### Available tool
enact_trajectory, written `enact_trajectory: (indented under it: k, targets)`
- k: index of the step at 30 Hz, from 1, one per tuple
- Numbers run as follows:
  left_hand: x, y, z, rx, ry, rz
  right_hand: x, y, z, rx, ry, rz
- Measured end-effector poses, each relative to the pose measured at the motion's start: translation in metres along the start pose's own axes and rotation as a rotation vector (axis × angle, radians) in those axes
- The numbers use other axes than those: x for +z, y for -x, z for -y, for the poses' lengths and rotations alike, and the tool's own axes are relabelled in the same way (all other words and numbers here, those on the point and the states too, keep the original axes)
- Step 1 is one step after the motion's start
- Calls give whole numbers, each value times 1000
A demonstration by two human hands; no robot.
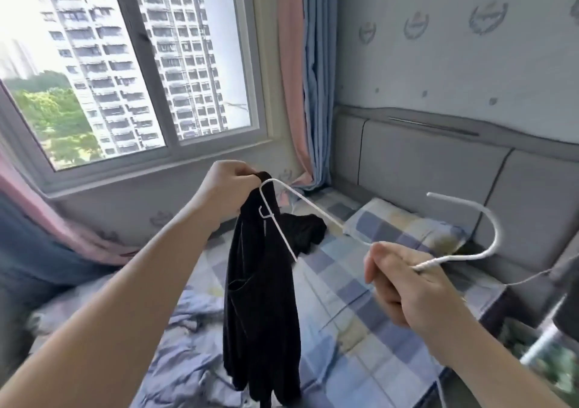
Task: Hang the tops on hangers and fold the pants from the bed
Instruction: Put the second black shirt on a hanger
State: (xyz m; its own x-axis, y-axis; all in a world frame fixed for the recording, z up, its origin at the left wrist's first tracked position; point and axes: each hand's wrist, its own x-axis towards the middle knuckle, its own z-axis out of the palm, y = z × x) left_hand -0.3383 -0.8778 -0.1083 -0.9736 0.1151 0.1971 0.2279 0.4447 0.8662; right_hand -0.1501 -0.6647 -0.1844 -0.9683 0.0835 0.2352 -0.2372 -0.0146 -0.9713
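Fingers of left hand pinched on black top at hanger end; right hand curled round hanger neck.

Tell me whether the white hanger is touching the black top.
Touching: the head view shows the white hanger hooked under the strap of the black top, which the left hand pinches.

Black top – matt cloth; white hanger – smooth coated wire.
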Motion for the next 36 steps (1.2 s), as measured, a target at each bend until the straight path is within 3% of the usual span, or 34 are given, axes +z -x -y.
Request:
enact_trajectory:
  k: [5,11,15,18,23,29,31,34,36]
  targets:
    - [52,49,69,-111,73,68,-7,39,-70,156,62,43]
    - [105,108,93,-120,12,237,-12,69,-119,135,311,2]
    - [128,129,85,-72,-32,382,-4,62,-138,225,378,46]
    - [136,142,77,-61,-68,498,-2,58,-140,251,312,25]
    - [132,148,72,15,-82,473,-1,68,-147,178,138,-63]
    - [139,164,74,23,-43,566,10,67,-160,212,57,-129]
    - [133,166,78,136,-126,543,10,71,-157,200,29,-122]
    - [121,162,89,500,-503,343,3,68,-144,170,60,-83]
    - [109,152,95,640,-646,322,-3,66,-136,132,106,-80]
